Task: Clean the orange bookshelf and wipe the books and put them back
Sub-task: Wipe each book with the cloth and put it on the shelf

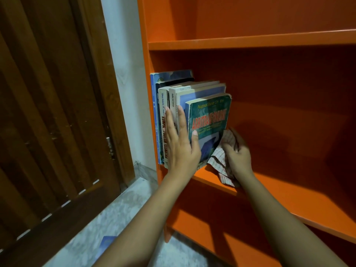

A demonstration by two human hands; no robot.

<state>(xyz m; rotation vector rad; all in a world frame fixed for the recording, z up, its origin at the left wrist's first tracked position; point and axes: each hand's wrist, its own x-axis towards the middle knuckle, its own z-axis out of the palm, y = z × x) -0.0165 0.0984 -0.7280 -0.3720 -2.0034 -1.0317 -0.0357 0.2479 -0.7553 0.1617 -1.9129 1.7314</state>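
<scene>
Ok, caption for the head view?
Left hand braces the books; right hand holds a checked cloth on the orange bookshelf.

Open along the orange laminate shelf board point(289, 191) right of the upright row of worn paperback books point(192, 97); blocked at left by that row and the crumpled checked cloth point(219, 160) beside it.

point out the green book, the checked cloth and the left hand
green book point(210, 116), head view, on the front cover at the red title
checked cloth point(218, 160), head view, on the bunched part beside the book's lower corner
left hand point(181, 149), head view, on the back of the hand
</scene>
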